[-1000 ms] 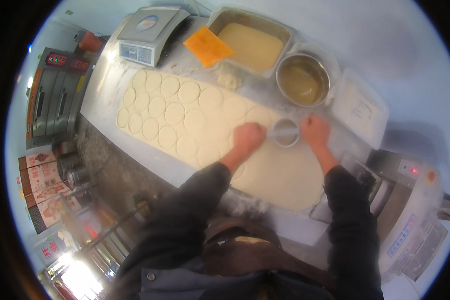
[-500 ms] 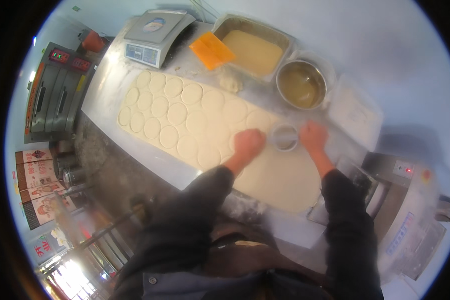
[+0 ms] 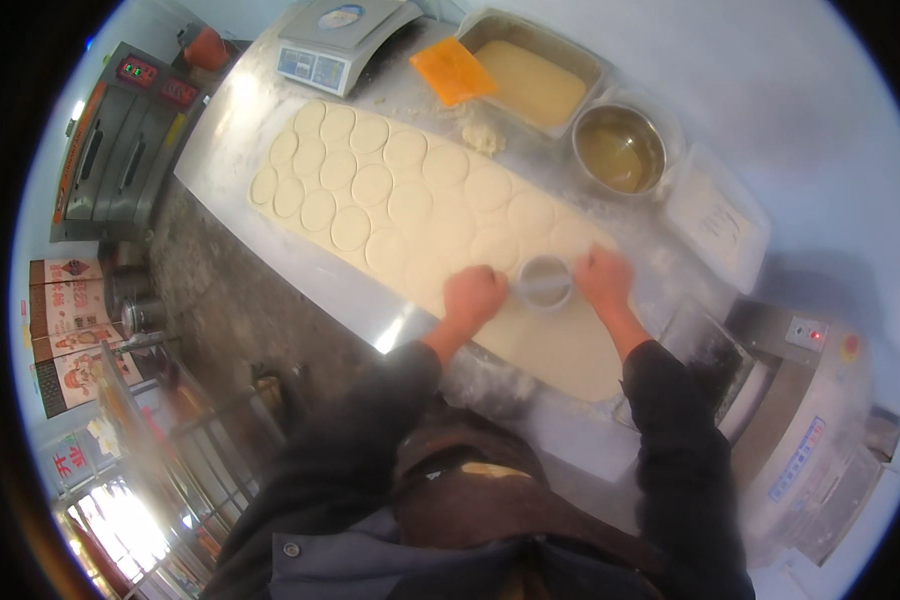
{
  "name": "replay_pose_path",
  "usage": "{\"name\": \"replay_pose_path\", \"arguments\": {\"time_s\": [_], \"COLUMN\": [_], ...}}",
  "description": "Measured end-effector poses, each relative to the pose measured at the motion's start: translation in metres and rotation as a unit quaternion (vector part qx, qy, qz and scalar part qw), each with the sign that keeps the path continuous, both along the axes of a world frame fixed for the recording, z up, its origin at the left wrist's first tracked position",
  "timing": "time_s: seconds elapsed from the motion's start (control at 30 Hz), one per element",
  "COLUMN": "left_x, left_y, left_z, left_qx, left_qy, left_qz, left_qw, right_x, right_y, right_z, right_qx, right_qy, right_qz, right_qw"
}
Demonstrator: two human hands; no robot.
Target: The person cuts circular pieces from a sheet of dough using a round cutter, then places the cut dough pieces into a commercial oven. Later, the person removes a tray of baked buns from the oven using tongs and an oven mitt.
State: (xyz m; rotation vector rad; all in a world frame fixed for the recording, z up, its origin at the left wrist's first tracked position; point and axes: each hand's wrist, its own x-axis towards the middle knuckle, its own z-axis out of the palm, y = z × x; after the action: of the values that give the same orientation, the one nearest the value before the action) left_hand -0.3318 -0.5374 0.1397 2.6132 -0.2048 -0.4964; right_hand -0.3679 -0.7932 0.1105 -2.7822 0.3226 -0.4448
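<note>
A long sheet of pale rolled dough (image 3: 560, 345) lies across the metal table, its far left part marked with rows of cut circles. Over the dough's right part is a round dough cutter (image 3: 545, 283), a ring with a blurred bar across it. My left hand (image 3: 474, 296) is a fist at the cutter's left side. On its right side my right hand (image 3: 605, 274) is closed too, close against the ring. Both fists line up with the bar and seem to grip it, though the fingers hide its ends.
Along the far side stand a scale (image 3: 342, 40), an orange scraper (image 3: 453, 72) leaning at a metal pan (image 3: 595, 75) of pale yellow contents, a metal bowl (image 3: 618, 150) of liquid and a whitish lidded tub (image 3: 715, 220). Dough scraps (image 3: 480, 132) lie near the pan. A machine (image 3: 805, 430) is at right.
The view has shifted. Both hands and the cutter have moved together nearer to me across the dough, and a faint circle shows beyond the cutter.
</note>
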Motion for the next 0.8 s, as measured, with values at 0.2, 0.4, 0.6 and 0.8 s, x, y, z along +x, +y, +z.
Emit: {"name": "replay_pose_path", "arguments": {"time_s": [0.2,0.4,0.6,0.8], "left_x": [0.009,0.019,0.023,0.022], "left_y": [-0.001,-0.002,0.005,0.002], "left_z": [-0.004,-0.003,-0.013,-0.028], "left_qx": [0.001,0.0,0.011,0.01], "left_qy": [-0.002,0.005,-0.005,-0.039], "left_qz": [0.003,-0.005,-0.052,-0.068], "left_qw": [1.0,1.0,0.999,0.997], "right_x": [0.007,0.009,0.004,-0.002], "right_y": [-0.001,0.0,0.005,-0.001], "right_z": [-0.005,-0.002,-0.012,-0.03], "right_qx": [0.016,0.024,-0.007,-0.045], "right_qy": [0.015,0.032,0.048,-0.048], "right_qz": [-0.005,-0.015,-0.005,0.025], "right_qw": [1.0,0.999,0.999,0.998]}}
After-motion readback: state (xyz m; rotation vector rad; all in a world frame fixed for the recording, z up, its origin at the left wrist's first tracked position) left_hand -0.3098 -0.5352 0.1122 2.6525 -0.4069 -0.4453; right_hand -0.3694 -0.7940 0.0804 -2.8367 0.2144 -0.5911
